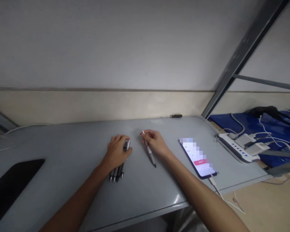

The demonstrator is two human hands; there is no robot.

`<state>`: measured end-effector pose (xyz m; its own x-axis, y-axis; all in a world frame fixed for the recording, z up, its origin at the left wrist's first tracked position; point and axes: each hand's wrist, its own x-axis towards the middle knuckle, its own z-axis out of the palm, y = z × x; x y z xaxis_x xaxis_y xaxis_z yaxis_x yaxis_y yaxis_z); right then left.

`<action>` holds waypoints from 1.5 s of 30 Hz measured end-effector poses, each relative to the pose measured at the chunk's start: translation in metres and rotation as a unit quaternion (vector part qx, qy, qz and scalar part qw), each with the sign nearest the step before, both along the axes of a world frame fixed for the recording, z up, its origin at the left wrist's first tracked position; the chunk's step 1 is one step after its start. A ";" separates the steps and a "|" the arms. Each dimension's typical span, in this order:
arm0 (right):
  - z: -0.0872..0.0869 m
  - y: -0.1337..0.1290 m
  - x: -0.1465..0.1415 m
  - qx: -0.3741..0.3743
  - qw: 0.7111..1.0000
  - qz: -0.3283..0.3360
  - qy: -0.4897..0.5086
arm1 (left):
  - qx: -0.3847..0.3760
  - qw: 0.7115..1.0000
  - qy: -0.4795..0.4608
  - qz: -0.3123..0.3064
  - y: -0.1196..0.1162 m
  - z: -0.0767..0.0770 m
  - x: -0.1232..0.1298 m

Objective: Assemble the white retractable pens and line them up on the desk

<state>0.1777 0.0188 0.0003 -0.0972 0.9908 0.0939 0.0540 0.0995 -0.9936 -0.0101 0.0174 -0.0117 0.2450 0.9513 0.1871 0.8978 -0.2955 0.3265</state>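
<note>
Several pens (116, 174) lie side by side on the grey table (140, 196), their dark tips toward the front edge. My left hand (117, 148) rests over their upper ends with its fingers curled round them. To its right, my right hand (153, 141) pinches a white and grey pen (150, 154) near its upper end. That pen slants, its dark tip pointing down toward the front right. A gap of bare table separates the two hands.
A lit phone (195, 158) with a charging cable lies right of my right forearm. Beyond it is a white power strip (239, 148) with plugs. A screwdriver (176, 116) lies by the wall. A black flat object (16, 183) sits at the left.
</note>
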 end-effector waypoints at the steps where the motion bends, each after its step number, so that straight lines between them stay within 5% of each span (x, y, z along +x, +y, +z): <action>1: 0.000 0.000 0.000 0.002 1.000 -0.001 -0.003 | -0.007 1.000 0.002 -0.011 0.000 0.000 -0.001; 22: 0.004 -0.002 0.000 0.008 1.000 0.005 -0.024 | -0.033 0.996 -0.030 -0.072 0.000 0.004 -0.010; 36: 0.014 0.001 0.019 0.010 0.998 -0.043 -0.046 | -0.051 0.998 -0.010 -0.045 0.001 0.011 -0.016; 45: 0.015 0.002 0.036 -0.028 0.995 -0.031 0.086 | -0.048 0.998 0.002 -0.040 0.000 0.012 -0.017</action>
